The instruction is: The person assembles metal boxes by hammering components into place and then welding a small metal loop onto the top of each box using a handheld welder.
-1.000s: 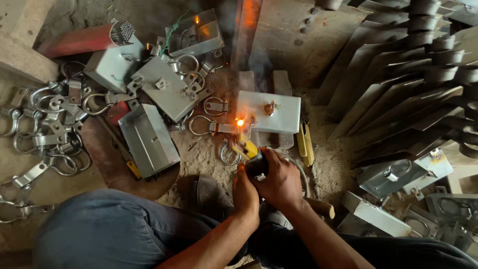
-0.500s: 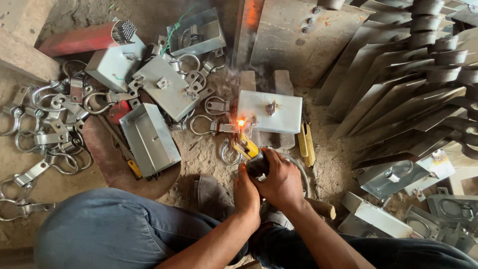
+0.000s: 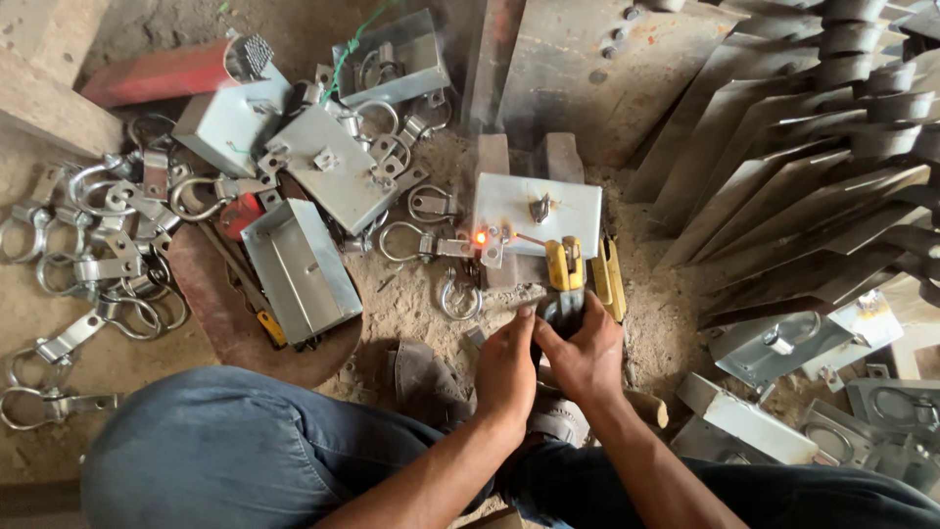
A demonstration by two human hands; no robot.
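I've both hands closed on the electrode holder (image 3: 565, 284) — left hand (image 3: 506, 367) beside right hand (image 3: 587, 353). Its rod reaches the glowing weld spot (image 3: 480, 238) at the white box (image 3: 537, 211) on the floor. Bare hands sit near it — sparks could burn them.

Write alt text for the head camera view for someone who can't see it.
Both hands, left hand and right hand, grip a yellow-jawed electrode holder beside a white metal box, where a weld spot glows orange. Metal ring clamps and more boxes litter the dirt floor.
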